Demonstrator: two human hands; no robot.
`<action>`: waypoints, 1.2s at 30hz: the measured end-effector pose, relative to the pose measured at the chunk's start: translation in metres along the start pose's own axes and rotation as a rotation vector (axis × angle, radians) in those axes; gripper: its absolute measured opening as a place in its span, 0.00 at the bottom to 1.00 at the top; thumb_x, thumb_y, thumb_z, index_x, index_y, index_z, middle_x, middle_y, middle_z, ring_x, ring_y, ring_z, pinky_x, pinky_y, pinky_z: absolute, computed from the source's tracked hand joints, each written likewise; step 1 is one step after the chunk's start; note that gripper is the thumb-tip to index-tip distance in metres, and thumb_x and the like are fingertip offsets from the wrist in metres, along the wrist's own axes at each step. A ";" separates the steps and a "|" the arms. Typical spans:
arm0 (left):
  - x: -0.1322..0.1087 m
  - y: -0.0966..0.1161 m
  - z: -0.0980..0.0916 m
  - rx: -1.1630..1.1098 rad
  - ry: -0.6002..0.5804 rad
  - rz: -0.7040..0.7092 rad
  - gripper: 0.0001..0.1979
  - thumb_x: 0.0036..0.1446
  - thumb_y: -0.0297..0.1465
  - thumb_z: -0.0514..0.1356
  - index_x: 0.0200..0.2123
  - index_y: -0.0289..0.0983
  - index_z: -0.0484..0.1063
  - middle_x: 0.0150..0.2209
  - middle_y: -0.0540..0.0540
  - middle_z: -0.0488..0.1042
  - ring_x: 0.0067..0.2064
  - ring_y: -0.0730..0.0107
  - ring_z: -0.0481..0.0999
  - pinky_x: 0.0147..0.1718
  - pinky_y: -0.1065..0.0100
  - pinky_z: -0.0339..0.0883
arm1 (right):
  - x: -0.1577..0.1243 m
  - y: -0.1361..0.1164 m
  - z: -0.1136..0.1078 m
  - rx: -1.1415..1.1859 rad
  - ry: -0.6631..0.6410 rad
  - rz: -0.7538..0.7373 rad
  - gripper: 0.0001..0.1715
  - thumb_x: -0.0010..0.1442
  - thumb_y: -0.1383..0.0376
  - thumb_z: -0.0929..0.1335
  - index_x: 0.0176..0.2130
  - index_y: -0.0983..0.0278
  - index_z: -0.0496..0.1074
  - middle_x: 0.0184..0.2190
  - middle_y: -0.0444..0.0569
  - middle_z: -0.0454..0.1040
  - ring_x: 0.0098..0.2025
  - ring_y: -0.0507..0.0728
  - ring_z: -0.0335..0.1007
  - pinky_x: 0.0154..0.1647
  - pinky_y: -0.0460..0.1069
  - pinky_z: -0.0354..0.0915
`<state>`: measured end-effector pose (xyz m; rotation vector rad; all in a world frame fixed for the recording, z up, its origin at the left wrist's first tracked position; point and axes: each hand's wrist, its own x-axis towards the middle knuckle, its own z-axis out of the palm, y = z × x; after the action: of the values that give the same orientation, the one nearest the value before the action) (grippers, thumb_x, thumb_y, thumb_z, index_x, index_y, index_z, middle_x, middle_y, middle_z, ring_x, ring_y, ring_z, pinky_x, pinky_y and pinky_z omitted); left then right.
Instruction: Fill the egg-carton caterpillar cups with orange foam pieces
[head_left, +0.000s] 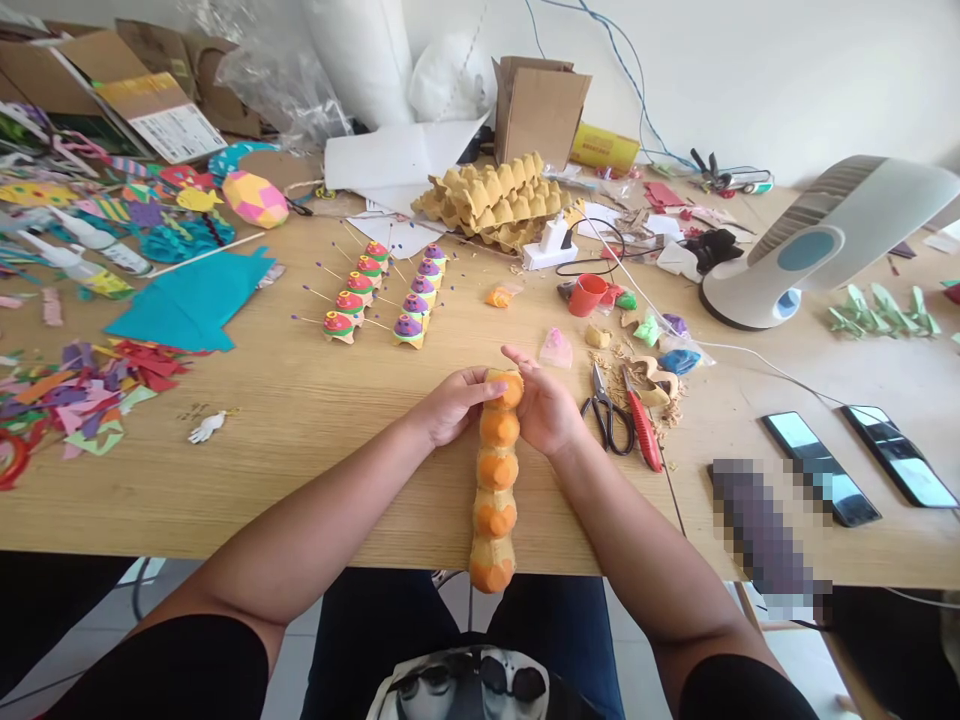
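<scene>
A strip of egg carton (495, 445) extends from between my hands down past the table's front edge. Orange patches, apparently modelling clay, cap its several bumps. My left hand (459, 405) grips the far end, thumb lying on the orange of the farthest bump. On the other side, my right hand (551, 408) rests against that end with its fingers stretched out; part of them is hidden behind the strip. Beyond my hands stand two finished-looking carton strips, one with red and green bumps (352, 300) and one with purple bumps (417, 300), both stuck with blue-tipped sticks.
Black scissors (609, 415) and a red-handled cutter (641, 425) lie right of my hands, near shavings. Bagged clay (679, 360), a red cup (587, 294) and stacked egg trays (495, 200) sit farther back. A white lamp-like device (806, 250), phones (821, 468) and paper scraps (97, 390) flank them.
</scene>
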<state>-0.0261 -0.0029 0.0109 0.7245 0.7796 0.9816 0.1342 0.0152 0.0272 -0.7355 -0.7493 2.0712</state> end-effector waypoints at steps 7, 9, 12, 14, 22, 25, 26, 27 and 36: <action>0.004 -0.004 0.000 -0.021 -0.017 -0.012 0.23 0.51 0.51 0.71 0.36 0.36 0.79 0.34 0.45 0.80 0.36 0.65 0.77 0.37 0.66 0.68 | 0.003 0.005 -0.001 0.049 0.120 0.035 0.23 0.52 0.65 0.74 0.48 0.55 0.68 0.24 0.34 0.72 0.25 0.51 0.70 0.30 0.46 0.67; 0.005 -0.004 0.000 -0.021 0.024 -0.012 0.24 0.52 0.52 0.69 0.36 0.35 0.79 0.35 0.43 0.81 0.38 0.63 0.78 0.38 0.65 0.70 | 0.002 0.005 0.000 0.040 0.113 0.039 0.22 0.53 0.64 0.73 0.48 0.56 0.69 0.25 0.36 0.74 0.27 0.52 0.71 0.31 0.47 0.68; 0.006 -0.004 0.000 0.013 0.070 -0.003 0.19 0.52 0.47 0.70 0.35 0.35 0.79 0.35 0.45 0.81 0.37 0.64 0.78 0.37 0.66 0.70 | 0.002 0.005 0.003 0.025 0.096 0.030 0.19 0.54 0.63 0.73 0.46 0.57 0.69 0.28 0.38 0.76 0.28 0.52 0.71 0.31 0.47 0.68; 0.006 -0.002 0.000 0.020 0.075 0.000 0.17 0.52 0.44 0.71 0.34 0.35 0.79 0.34 0.45 0.81 0.36 0.65 0.77 0.37 0.66 0.69 | 0.002 0.005 0.005 0.015 0.107 0.014 0.17 0.53 0.63 0.73 0.44 0.57 0.70 0.27 0.38 0.75 0.28 0.52 0.70 0.30 0.46 0.67; 0.004 0.001 0.001 0.013 0.122 0.002 0.13 0.51 0.41 0.69 0.29 0.37 0.76 0.29 0.48 0.77 0.34 0.66 0.75 0.34 0.65 0.67 | -0.001 0.001 0.006 0.033 0.047 0.033 0.18 0.54 0.62 0.73 0.45 0.56 0.70 0.27 0.39 0.76 0.30 0.55 0.73 0.31 0.49 0.68; 0.005 0.000 -0.001 0.009 0.105 -0.015 0.14 0.50 0.41 0.70 0.28 0.37 0.75 0.28 0.48 0.76 0.33 0.67 0.74 0.33 0.66 0.66 | -0.001 0.002 0.005 0.017 0.049 0.027 0.20 0.52 0.65 0.74 0.45 0.56 0.69 0.27 0.38 0.76 0.29 0.54 0.72 0.31 0.48 0.67; 0.005 -0.001 -0.002 -0.002 0.098 -0.020 0.14 0.50 0.41 0.70 0.29 0.37 0.75 0.29 0.48 0.77 0.34 0.66 0.74 0.34 0.65 0.66 | 0.000 0.003 0.004 0.016 0.056 0.021 0.20 0.52 0.65 0.74 0.44 0.56 0.69 0.27 0.38 0.76 0.29 0.54 0.72 0.31 0.48 0.67; 0.005 -0.001 -0.003 -0.014 0.089 -0.024 0.14 0.50 0.42 0.70 0.30 0.37 0.76 0.30 0.48 0.77 0.34 0.66 0.75 0.35 0.65 0.67 | 0.000 0.003 0.004 0.013 0.063 0.014 0.20 0.52 0.64 0.74 0.44 0.56 0.69 0.27 0.38 0.76 0.29 0.54 0.72 0.32 0.48 0.68; 0.003 0.002 0.002 0.013 0.138 0.001 0.15 0.48 0.37 0.70 0.22 0.37 0.68 0.23 0.52 0.68 0.28 0.72 0.66 0.28 0.67 0.59 | -0.002 0.005 0.008 -0.022 -0.007 -0.006 0.21 0.54 0.61 0.74 0.47 0.57 0.68 0.28 0.39 0.76 0.30 0.53 0.73 0.33 0.47 0.69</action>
<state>-0.0244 -0.0003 0.0127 0.6735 0.9066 1.0368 0.1272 0.0090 0.0291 -0.7374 -0.7779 2.0647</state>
